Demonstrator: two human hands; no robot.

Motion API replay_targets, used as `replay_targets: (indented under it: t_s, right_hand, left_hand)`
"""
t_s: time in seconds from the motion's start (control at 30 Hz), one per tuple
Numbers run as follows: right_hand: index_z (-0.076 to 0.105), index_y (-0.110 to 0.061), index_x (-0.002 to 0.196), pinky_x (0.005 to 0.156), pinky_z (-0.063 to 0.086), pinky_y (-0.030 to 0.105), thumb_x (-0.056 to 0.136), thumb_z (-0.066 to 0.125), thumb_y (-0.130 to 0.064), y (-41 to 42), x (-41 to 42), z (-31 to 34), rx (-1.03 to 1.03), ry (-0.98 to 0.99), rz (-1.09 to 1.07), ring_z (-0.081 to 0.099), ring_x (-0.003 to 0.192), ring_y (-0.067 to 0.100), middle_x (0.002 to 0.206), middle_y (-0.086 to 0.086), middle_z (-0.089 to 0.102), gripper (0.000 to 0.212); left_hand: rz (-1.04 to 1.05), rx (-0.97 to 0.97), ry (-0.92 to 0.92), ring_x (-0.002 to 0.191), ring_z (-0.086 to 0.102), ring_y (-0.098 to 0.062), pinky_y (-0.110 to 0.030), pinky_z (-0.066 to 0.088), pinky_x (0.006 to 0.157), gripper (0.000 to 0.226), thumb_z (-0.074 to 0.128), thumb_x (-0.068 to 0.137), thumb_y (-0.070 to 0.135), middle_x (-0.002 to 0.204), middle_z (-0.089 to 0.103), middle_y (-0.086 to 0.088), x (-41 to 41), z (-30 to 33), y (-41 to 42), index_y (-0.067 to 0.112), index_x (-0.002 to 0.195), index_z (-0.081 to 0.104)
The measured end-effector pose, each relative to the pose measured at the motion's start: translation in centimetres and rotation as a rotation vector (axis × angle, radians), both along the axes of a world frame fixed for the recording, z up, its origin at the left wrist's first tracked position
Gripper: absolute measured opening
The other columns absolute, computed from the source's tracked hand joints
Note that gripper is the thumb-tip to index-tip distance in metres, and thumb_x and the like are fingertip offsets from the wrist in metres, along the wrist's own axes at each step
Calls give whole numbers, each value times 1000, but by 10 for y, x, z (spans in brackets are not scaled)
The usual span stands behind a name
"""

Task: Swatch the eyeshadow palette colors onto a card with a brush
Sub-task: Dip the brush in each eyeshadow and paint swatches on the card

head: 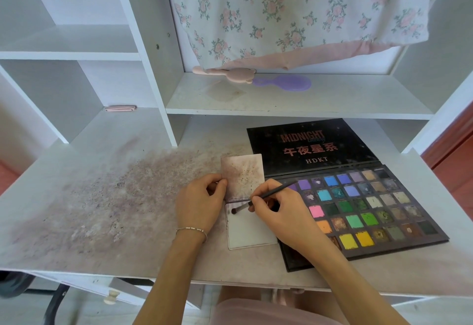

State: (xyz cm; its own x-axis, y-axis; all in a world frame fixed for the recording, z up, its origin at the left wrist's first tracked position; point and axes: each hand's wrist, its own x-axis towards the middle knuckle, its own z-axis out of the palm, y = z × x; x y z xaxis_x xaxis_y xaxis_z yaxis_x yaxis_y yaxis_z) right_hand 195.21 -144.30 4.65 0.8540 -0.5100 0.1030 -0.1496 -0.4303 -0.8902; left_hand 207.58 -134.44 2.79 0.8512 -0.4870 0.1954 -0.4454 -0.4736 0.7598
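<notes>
Head view of a swatching setup on a white counter dusted with purplish-brown powder. The card, a small white folded booklet, lies open just left of the eyeshadow palette; its raised upper leaf is smudged with brown pigment, its lower leaf mostly clean. The left hand pinches the left edge of the upper leaf between thumb and curled fingers; a thin bracelet circles that wrist. The right hand holds a dark-handled brush, fingers curled and pinching the handle near the ferrule, with the dark brush tip touching the upper left corner of the lower leaf. The palette lies open, its black lid printed "MIDNIGHT" and "HDKT", its pans showing purples, blues, greens, pink, orange and yellows. On the shelf behind rest a pink bear-shaped brush and a purple hairbrush, beneath floral fabric
</notes>
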Motion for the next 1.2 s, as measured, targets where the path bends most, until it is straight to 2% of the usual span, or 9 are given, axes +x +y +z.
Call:
replay_targets:
  t_s: [0.33, 0.6, 0.9, 1.03, 1.2]
  right_hand:
    - [51, -33, 77, 72, 51, 17, 87, 55, -17, 0, 1, -1, 6, -12, -1, 62, 81, 11, 82, -4, 64, 19]
    - [51, -34, 77, 71, 51, 15, 86, 56, -17, -1, 1, -4, 2, -17, 0, 62, 80, 10, 80, -6, 64, 20]
    - [57, -31, 87, 73, 52, 17, 87, 53, -8, -4, -3, -3, 116, -243, -132, 64, 81, 3, 83, -8, 65, 22]
    - [61, -21, 96, 75, 52, 18, 89, 50, -7, -6, -7, -1, 128, -280, -176, 63, 84, 3, 89, -2, 67, 19]
    - [60, -27, 88, 67, 51, 14, 89, 49, -3, -21, -27, 7, 118, -312, -216, 61, 76, 1, 84, -8, 65, 26]
  left_hand:
    - [5, 3, 11, 64, 54, 1, -11, 37, 57, 14, 58, 86, 25, 67, 59, 17, 0, 0, 0, 25, 92, 70]
    - [0, 12, 2, 65, 55, -3, -15, 40, 58, 14, 58, 86, 25, 70, 62, 12, 0, 0, 0, 25, 92, 70]
    - [8, 9, 10, 60, 52, -2, -15, 35, 53, 12, 59, 85, 25, 63, 58, 15, 1, -1, 0, 26, 86, 71]
    - [4, 6, 17, 61, 52, -1, -15, 36, 53, 12, 58, 85, 25, 63, 58, 15, 0, 0, 1, 26, 87, 70]
    - [11, 6, 20, 62, 52, 1, -13, 33, 53, 13, 58, 85, 25, 64, 57, 18, 0, -1, 0, 26, 87, 70]
